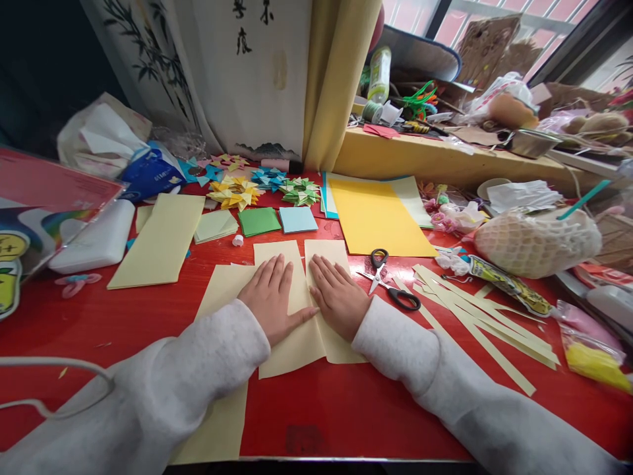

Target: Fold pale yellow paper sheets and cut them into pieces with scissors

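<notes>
Left hand is lying palm-down on the left cream paper panel, right hand on the right cream paper panel — both spreading flat, gripping nothing, probably to hold the paper smooth. Panels are sitting side by side at dial centre on the red table; can't tell if they're joined. Larger cream sheet is lying partly beneath, toward 8 o'clock. Black-handled scissors are resting at 2 o'clock — presumably for easy reach. Cream paper strips are fanning out toward 4.
</notes>
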`<action>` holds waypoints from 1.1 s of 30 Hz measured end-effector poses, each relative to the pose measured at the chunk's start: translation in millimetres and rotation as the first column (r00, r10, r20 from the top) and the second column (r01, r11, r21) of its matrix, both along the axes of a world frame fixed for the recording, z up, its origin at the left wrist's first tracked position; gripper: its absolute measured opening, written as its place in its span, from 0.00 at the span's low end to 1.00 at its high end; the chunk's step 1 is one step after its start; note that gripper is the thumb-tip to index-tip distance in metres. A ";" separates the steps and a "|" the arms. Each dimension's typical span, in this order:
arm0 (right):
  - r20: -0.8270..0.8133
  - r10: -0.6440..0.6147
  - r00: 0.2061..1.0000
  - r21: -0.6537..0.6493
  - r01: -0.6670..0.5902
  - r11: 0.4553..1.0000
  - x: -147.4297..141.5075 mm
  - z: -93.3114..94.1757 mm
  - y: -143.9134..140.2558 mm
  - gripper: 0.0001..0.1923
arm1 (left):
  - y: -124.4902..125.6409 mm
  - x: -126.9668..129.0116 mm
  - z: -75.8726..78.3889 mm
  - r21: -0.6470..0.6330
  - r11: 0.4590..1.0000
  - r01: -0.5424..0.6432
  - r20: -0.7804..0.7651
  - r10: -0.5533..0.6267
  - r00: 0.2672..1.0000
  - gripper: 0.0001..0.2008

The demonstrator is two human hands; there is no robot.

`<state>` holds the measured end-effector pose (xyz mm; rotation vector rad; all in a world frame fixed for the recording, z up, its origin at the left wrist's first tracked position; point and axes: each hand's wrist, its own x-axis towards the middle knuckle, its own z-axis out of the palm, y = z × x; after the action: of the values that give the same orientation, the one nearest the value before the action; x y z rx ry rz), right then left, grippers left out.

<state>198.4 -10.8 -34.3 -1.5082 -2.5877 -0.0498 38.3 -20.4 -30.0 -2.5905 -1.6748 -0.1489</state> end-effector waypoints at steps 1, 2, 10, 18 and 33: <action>0.002 0.002 1.000 -0.005 -0.002 1.000 0.1 -0.1 0.0 0.25 | 0.8 -0.5 1.3 -0.010 1.000 0.004 -0.004 -0.004 1.000 0.45; 0.005 0.006 1.000 -0.012 -0.006 1.000 0.2 -0.3 0.2 0.25 | 1.8 -1.1 3.0 -0.026 1.000 0.011 -0.009 -0.012 1.000 0.44; -0.006 0.026 1.000 -0.010 -0.026 1.000 3.8 -2.8 15.4 0.25 | 4.1 -7.1 15.3 -0.110 0.975 0.192 0.007 -0.192 0.981 0.37; -0.019 0.083 0.996 -0.034 -0.083 0.996 7.7 1.9 3.6 0.26 | 14.9 -15.8 5.7 -0.160 0.969 0.189 -0.001 -0.192 0.981 0.43; -0.013 0.024 1.000 0.025 -0.024 0.999 4.8 -3.7 -4.6 0.25 | 4.7 -10.9 5.4 -0.069 0.992 0.103 -0.014 -0.104 0.994 0.42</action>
<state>203.2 -15.4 -38.0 -1.4638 -2.5845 -0.0694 27.4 -15.7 -24.5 -2.7206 -1.5674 -0.0743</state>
